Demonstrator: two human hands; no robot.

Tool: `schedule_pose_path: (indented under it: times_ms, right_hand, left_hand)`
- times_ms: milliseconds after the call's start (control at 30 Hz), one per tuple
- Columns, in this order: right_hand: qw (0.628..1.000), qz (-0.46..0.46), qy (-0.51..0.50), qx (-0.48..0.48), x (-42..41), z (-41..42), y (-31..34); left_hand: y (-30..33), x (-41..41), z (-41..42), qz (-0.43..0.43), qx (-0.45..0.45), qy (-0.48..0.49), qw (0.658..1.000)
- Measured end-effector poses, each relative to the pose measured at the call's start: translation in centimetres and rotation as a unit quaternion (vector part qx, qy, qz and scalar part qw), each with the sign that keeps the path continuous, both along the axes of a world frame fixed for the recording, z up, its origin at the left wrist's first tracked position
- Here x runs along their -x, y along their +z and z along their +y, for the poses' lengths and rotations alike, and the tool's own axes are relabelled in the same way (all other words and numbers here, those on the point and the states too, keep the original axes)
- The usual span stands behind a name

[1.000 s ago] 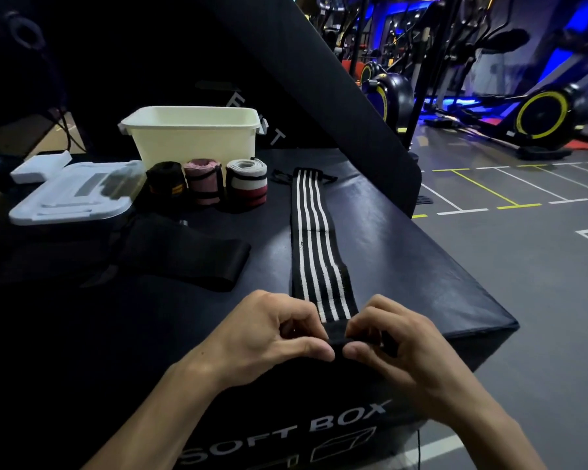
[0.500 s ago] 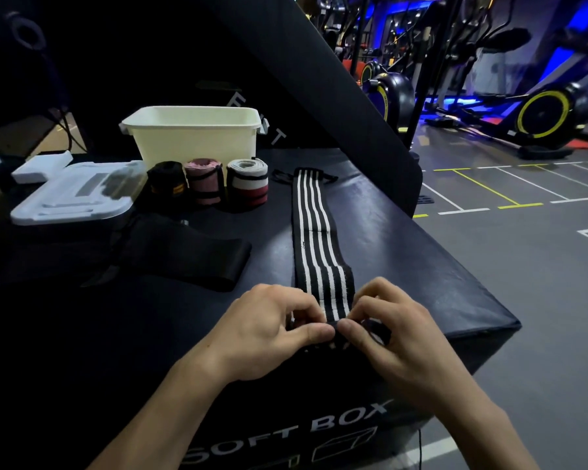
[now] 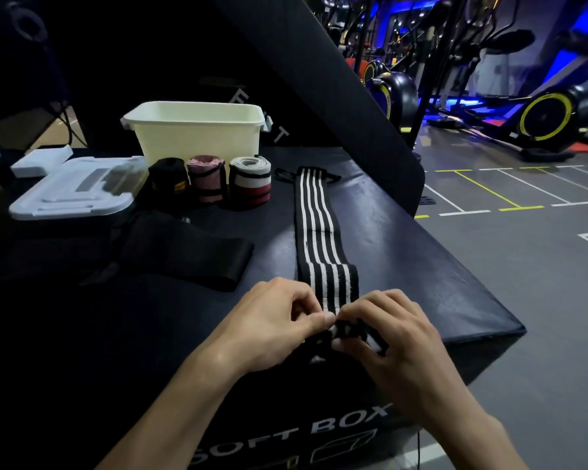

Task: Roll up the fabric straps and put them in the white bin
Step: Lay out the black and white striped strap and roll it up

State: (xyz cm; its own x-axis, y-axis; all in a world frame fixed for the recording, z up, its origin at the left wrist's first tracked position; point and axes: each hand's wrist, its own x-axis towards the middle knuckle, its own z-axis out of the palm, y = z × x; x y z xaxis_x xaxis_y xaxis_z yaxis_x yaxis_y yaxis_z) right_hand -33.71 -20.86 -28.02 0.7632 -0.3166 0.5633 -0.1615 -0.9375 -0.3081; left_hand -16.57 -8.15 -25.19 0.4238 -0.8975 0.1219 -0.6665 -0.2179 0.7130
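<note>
A long black strap with white stripes (image 3: pixel 314 228) lies lengthwise on the black soft box (image 3: pixel 421 266). Its near end is curled into a small roll between my hands. My left hand (image 3: pixel 272 323) pinches the roll's left side and my right hand (image 3: pixel 391 334) pinches its right side. Three finished rolls stand in front of the white bin (image 3: pixel 197 130): a black one (image 3: pixel 168 179), a pink one (image 3: pixel 206 178) and a white-and-red one (image 3: pixel 251 181). A flat black strap (image 3: pixel 187 256) lies to the left.
The bin's white lid (image 3: pixel 72 191) rests at the left beside a small white box (image 3: pixel 41 162). A slanted black pad (image 3: pixel 319 79) rises behind the box top. Gym machines (image 3: pixel 540 113) stand on the floor to the right. The box's front edge is under my hands.
My fingers have turned the strap's near end over into a small roll, and the flat part of the strap has become a little shorter.
</note>
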Motion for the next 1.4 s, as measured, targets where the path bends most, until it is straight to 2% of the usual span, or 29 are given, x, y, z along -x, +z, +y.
schedule_pose_path:
  times_ms: [100,300,400,567,700,1000,1200,1300,1400]
  right_hand:
    - [1.0,0.006,0.015,-0.019,-0.3,-0.3,-0.1]
    - [0.999,0.026,0.034,-0.03,-0.9,-1.4,0.2]
    - [1.0,0.0,0.014,-0.02,-1.5,-1.5,0.0]
    - [0.999,-0.048,-0.004,-0.024,-1.7,-1.0,0.3]
    - [1.0,0.017,0.002,0.018,-1.2,-1.2,-0.1]
    - [0.997,0.044,-0.024,0.057,-1.8,-1.4,-0.3]
    - [0.996,0.046,-0.014,0.072,-1.3,-1.2,-0.6]
    - [0.995,0.025,-0.032,0.091,-1.4,-1.0,-0.8]
    - [0.995,0.02,-0.035,0.088,-1.4,-1.1,-0.7]
  left_hand:
    - [0.0,-0.1,0.2,-0.012,0.026,-0.014,1.0]
    - [0.2,-0.6,1.0,-0.055,0.021,-0.05,0.997]
    - [-0.2,-0.9,0.7,-0.093,0.024,-0.042,0.994]
    - [-0.3,-1.3,0.3,-0.106,0.007,-0.037,0.994]
    - [-0.2,-1.2,-0.1,-0.117,-0.02,-0.018,0.993]
    - [0.1,-1.0,-0.3,-0.122,-0.068,-0.012,0.99]
    - [-0.4,-1.0,0.0,-0.205,0.055,-0.054,0.976]
    - [-1.2,-1.3,-0.7,-0.212,0.017,-0.12,0.97]
    - [-1.5,-1.6,-1.2,-0.183,-0.028,-0.105,0.977]
